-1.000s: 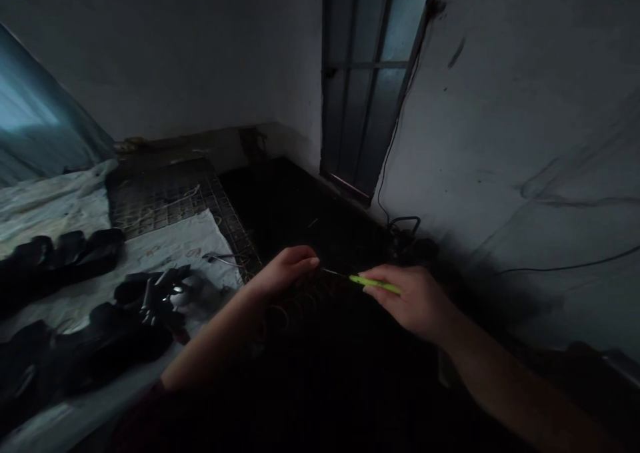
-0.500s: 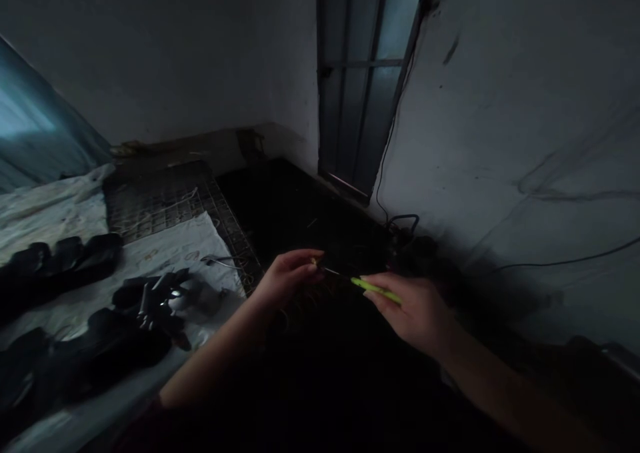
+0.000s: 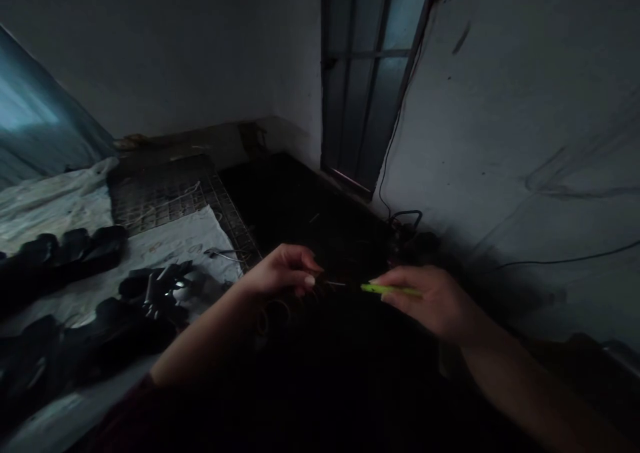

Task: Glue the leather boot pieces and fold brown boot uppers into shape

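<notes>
My right hand [image 3: 425, 297] is closed around the slim lime-green handle [image 3: 393, 290] of a tool, which points left. A thin pale metal pin or shaft [image 3: 336, 283] shows between the hands. Whether it belongs to the green-handled tool, I cannot tell in the dark. My left hand [image 3: 287, 271] is closed in a pinch at the left end of this shaft. What its fingertips hold is too dark to name. Below that hand hang thin ring-like loops [image 3: 263, 321], partly lost in shadow.
On the left, a pale cloth [image 3: 165, 239] covers part of a wire-mesh surface [image 3: 160, 203]. Black moulded objects [image 3: 75, 243], whitish metal parts [image 3: 155, 289] and a plier-like tool [image 3: 220, 253] lie on the cloth. A metal door [image 3: 370, 86] and a hanging cable [image 3: 400, 116] are ahead.
My right hand has moved slightly right and down with the green-handled tool. My left hand has shifted a little left, and the gap between the hands is wider.
</notes>
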`<state>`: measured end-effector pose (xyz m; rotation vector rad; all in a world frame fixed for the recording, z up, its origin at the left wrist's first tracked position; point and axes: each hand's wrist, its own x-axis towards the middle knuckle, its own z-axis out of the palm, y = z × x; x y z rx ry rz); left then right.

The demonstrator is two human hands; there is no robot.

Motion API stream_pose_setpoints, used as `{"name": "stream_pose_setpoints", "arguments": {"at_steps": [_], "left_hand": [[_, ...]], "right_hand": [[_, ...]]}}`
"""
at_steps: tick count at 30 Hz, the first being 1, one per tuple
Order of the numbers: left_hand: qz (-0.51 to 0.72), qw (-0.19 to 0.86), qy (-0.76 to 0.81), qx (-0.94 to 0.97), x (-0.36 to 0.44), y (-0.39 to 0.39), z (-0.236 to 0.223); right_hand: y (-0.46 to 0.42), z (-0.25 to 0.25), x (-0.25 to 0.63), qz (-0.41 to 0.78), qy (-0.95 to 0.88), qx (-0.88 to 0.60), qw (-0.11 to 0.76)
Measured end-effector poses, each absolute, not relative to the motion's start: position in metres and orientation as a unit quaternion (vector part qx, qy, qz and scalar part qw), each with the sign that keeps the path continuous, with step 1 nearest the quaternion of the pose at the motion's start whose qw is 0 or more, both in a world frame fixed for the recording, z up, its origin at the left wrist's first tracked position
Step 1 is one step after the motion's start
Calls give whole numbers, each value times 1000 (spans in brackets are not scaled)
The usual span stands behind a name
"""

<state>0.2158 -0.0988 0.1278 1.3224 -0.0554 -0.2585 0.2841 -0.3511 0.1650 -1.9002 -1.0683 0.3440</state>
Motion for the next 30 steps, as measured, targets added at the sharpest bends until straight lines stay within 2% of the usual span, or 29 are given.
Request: {"name": "stream_pose_setpoints", "arguments": {"at_steps": [7, 18, 30], "left_hand": [[-223, 772, -56, 593, 220, -97, 133], [-293, 743, -65, 599, 228, -95, 129], [-339, 704, -86, 619, 229, -98, 136]], "right_hand": [[-357, 161, 282, 167, -439, -763, 444], [-365, 156, 278, 163, -453, -779, 402], [-366, 154, 276, 201, -428, -762, 443]]}}
